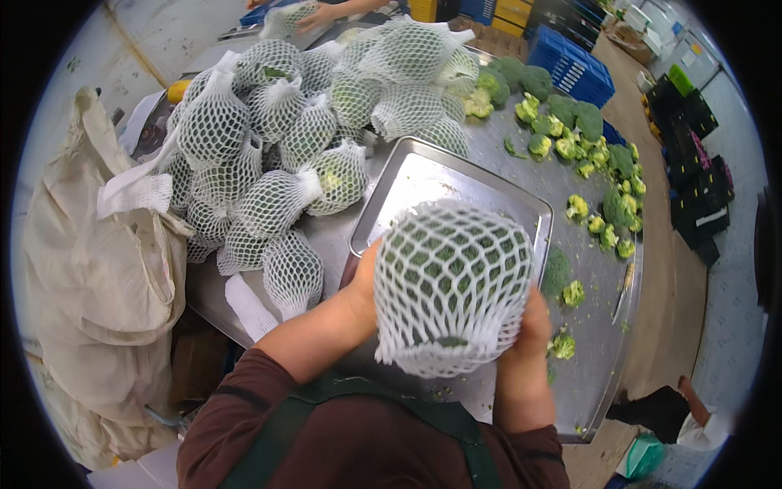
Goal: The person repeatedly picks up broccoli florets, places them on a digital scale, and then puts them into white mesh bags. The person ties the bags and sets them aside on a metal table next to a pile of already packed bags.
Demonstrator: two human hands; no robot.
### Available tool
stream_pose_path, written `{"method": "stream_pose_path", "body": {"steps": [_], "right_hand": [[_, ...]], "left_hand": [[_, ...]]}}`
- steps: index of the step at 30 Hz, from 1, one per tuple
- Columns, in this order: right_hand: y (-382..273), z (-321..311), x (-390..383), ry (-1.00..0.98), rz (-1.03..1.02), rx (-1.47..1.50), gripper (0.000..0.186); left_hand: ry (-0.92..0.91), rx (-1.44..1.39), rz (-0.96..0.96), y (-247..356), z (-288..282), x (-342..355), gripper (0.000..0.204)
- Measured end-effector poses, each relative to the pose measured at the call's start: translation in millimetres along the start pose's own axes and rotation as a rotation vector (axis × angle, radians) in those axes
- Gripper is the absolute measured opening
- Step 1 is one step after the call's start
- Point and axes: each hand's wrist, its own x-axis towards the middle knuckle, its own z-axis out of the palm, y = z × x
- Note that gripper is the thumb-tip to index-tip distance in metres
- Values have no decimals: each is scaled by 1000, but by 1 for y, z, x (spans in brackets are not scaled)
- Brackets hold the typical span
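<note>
Between my two hands is a large broccoli head [456, 261] covered by a white foam net sleeve [444, 330], whose loose gathered end faces me. My left hand [366, 277] grips it from the left side and my right hand [531, 326] from the right; most fingers are hidden behind the net. Below it lies a shallow metal tray [403, 183] with a few green crumbs. To the left, a large pile of netted broccoli heads [305, 134] is heaped on the steel table [521, 175]. Beside my left forearm lies a loose flattened net sleeve [248, 306].
Bare broccoli heads and cut florets [599, 155] run along the table's right side, near a knife [626, 281]. A cloth sack [106, 269] hangs at the left. Blue crates [570, 65] stand beyond the table. Another person's hand [322, 16] works at the far end.
</note>
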Motion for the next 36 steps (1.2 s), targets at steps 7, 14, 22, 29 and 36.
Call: {"method": "stream_pose_path", "body": {"steps": [7, 14, 22, 29, 36], "right_hand": [[-7, 53, 28, -128, -163, 138, 79], [19, 12, 69, 135, 142, -172, 51], [-70, -173, 32, 353, -84, -1488, 57], [-25, -206, 22, 396, 38, -1822, 88], [-43, -225, 22, 1026, -398, -780, 77]], "left_hand": [[-60, -27, 185, 28, -10, 5, 47], [-372, 309, 455, 112, 33, 36, 45], [443, 1155, 1338, 336, 90, 169, 50], [1403, 1920, 1175, 404, 74, 209, 78], [-221, 3520, 623, 167, -2, 148, 46]]}}
